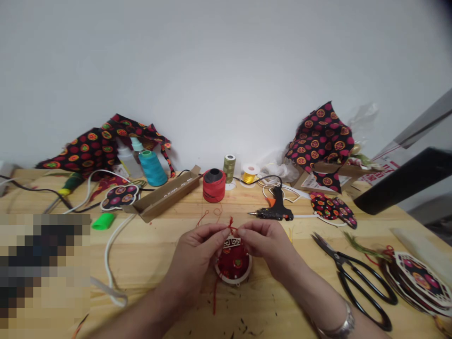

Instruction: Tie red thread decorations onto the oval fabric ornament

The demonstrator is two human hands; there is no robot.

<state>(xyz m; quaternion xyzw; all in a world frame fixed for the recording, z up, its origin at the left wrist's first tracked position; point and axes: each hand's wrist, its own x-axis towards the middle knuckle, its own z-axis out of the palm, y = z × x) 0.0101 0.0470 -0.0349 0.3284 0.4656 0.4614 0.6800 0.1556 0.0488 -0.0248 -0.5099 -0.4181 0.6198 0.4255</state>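
Note:
A round ornament (237, 263) with dark red patterned fabric and a pale rim lies on the table between my hands. Red cord (231, 226) is looped and knotted at its top, and a loose red tail hangs past its left side. My left hand (205, 245) pinches the cord between thumb and forefinger. From the other side, my right hand (263, 240) pinches the same cord at the knot. Just beyond my fingers stands a red thread spool (213, 185), with thin strands trailing from it toward the ornament.
Black-handled scissors (353, 273) lie right of my right arm, beside stacked ornaments (420, 278). A black glue gun (275, 207) rests beyond my right hand. At left are a long cardboard box (169, 195), a blue thread cone (152, 168), a green cap (103, 221) and a white cable (111, 254).

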